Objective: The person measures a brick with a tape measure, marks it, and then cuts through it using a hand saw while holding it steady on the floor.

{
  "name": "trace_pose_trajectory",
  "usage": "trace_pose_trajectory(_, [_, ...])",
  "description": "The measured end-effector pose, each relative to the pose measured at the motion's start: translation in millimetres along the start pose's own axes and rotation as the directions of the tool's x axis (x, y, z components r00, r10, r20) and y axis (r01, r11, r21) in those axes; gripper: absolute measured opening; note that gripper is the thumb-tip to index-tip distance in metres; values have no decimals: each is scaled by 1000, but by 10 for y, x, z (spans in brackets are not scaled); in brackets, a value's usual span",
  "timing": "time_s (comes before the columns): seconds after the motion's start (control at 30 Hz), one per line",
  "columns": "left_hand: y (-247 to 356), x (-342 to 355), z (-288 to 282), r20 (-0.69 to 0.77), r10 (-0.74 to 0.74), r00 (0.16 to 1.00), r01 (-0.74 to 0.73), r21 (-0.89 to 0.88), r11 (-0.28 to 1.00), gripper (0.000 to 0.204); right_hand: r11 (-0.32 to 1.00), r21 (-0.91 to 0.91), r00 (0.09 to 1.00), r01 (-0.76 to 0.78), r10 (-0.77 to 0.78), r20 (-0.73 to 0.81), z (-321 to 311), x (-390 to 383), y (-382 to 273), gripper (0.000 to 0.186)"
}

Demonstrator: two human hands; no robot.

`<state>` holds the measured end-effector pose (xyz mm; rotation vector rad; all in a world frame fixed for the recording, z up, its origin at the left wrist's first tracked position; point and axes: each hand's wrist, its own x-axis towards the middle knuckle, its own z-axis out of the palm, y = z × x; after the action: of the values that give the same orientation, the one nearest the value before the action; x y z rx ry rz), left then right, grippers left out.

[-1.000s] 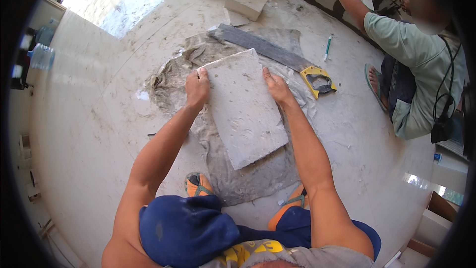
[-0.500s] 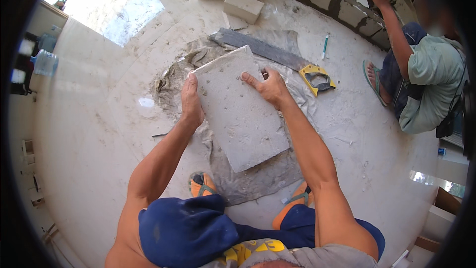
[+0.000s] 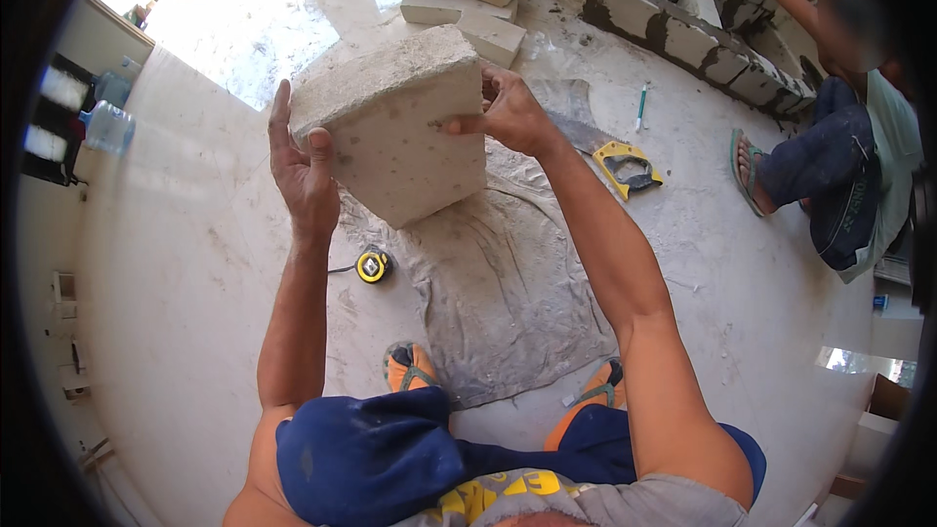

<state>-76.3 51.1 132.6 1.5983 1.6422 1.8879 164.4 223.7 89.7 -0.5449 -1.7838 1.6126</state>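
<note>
Between my two hands a pale grey concrete block (image 3: 410, 151) is held up and tilted, its rough-cut edge turned upward. My left hand (image 3: 305, 171) presses against the block's left side, thumb on the near face and fingers stretched along the edge. My right hand (image 3: 512, 115) grips the right edge, its thumb on the broad face and its fingers curled behind, partly hidden. Under the block a dusty, crumpled grey sheet (image 3: 517, 303) lies on the floor. Right of the block rests a handsaw (image 3: 623, 168) with a yellow handle, its blade partly covered by my hand and the block.
A yellow and black tape measure (image 3: 372, 264) lies by my left forearm. Several cut blocks (image 3: 459, 5) are stacked at the back. A teal pen (image 3: 641, 107) lies beyond the saw. At right a person (image 3: 849, 156) squats by a low block wall (image 3: 673, 24). Water bottles (image 3: 109, 127) stand at far left.
My hands have lifted the block off the sheet, up and to the left, tipping it so its rough edge shows. The tape measure has come into view. The person at right has leaned away.
</note>
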Motion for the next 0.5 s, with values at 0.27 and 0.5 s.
trace_pose_trajectory(0.27, [682,770,125,467,-54,883,-300,648,700,108,964,-255,991,-70,96,89,-238,118,74,118])
trace_pose_trajectory(0.5, [562,1098,599,610,-407,680,-307,741,598,120,392,-883,900,-259,431,-73,-1334,-724,276,63])
